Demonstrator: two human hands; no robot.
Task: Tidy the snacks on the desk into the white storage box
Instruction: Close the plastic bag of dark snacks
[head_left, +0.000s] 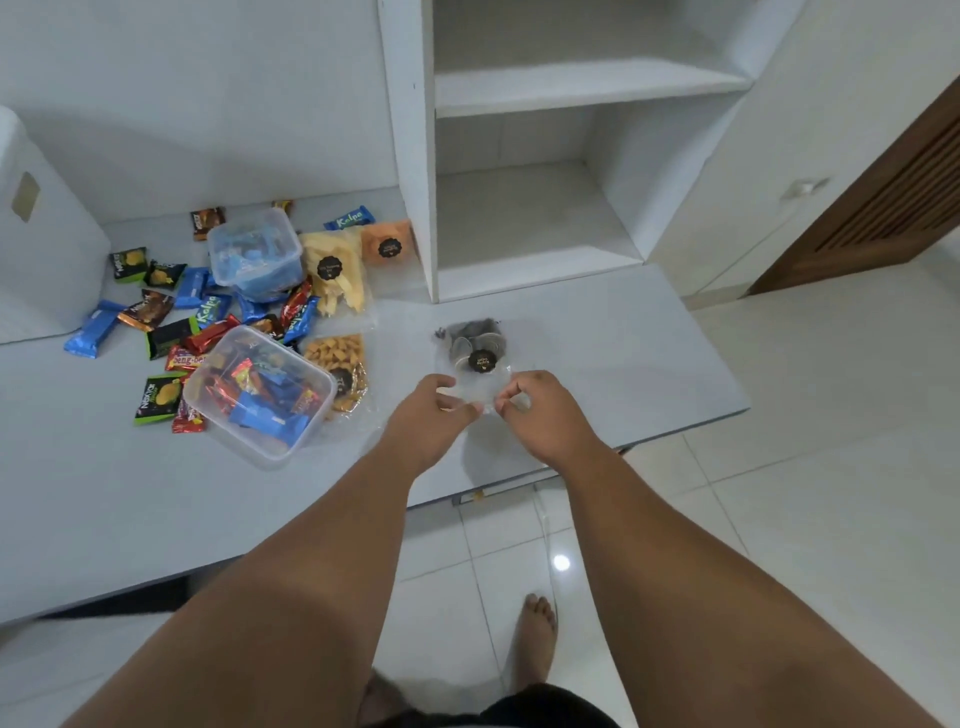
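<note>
A clear bag of grey chips (474, 347) with a black round sticker lies on the white desk (623, 353) near its front right. My left hand (426, 415) pinches the bag's near edge on the left, and my right hand (545, 410) pinches it on the right. The white storage box (36, 249) stands at the far left, partly cut off by the frame. Several wrapped snacks (156, 322) are scattered beside it. A clear tub (260, 389) holding wrapped snacks sits left of my hands.
A second clear tub (257, 254) with blue packets stands further back. Clear bags of yellow chips (335, 275), orange snacks (387, 244) and nuts (337, 358) lie nearby. White shelves (545, 208) rise behind the desk. The desk's front edge (519, 483) lies just under my wrists.
</note>
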